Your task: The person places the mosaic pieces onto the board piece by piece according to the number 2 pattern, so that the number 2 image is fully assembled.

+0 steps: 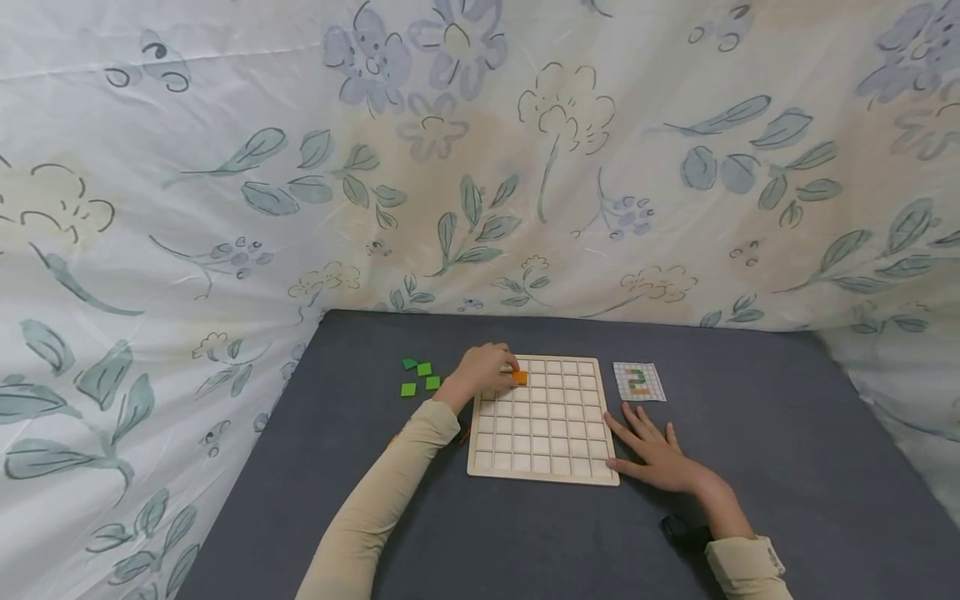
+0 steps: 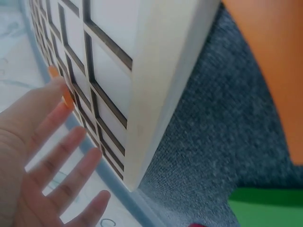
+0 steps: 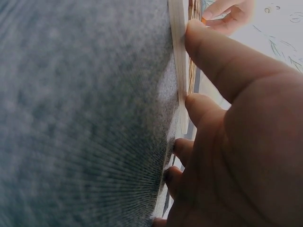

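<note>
My left hand (image 1: 483, 369) pinches an orange square tile (image 1: 520, 378) between thumb and forefinger, over the upper left of a pale wooden grid board (image 1: 551, 480). In the left wrist view the orange tile (image 2: 67, 93) is seen edge-on at the board's cells, the other fingers spread apart. My right hand (image 1: 660, 457) lies with fingers spread at the board's right side, thumb and forefinger touching its edge. The right wrist view shows the thumb (image 3: 236, 61) against the board's wooden rim (image 3: 179, 56). Its remaining fingertips reach down to the dark cloth.
Several green tiles (image 1: 408, 389) lie left of the board on the dark grey table (image 1: 525, 542). Orange pieces (image 1: 464, 434) lie partly hidden by the left forearm. A small printed pattern card (image 1: 639, 382) lies right of the board. Flowered cloth (image 1: 480, 233) hangs behind.
</note>
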A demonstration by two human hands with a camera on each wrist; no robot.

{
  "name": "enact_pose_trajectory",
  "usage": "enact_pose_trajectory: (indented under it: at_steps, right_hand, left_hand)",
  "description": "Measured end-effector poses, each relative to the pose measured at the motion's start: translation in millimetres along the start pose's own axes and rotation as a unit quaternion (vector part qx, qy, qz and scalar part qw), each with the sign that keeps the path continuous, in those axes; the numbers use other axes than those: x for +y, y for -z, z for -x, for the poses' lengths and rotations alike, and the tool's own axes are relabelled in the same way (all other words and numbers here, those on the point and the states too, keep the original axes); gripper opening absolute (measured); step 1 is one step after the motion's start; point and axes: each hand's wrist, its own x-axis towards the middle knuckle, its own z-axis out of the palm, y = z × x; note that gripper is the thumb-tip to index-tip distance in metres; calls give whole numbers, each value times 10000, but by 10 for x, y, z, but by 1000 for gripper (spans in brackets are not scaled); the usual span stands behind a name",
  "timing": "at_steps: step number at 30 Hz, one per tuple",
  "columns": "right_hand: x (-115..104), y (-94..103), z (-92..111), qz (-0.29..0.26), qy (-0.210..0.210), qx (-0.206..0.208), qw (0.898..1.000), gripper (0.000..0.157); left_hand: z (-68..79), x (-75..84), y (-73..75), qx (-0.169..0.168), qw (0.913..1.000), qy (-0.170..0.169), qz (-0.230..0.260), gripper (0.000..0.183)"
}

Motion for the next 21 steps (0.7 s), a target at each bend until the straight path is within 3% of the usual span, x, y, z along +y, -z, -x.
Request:
enact_pose_trajectory:
  at_steps: [21]
  right_hand:
    - [3,-29,6,-41,67,119,9999,74]
  left_hand:
    - [-6,19,-11,71,9999,30,131,25]
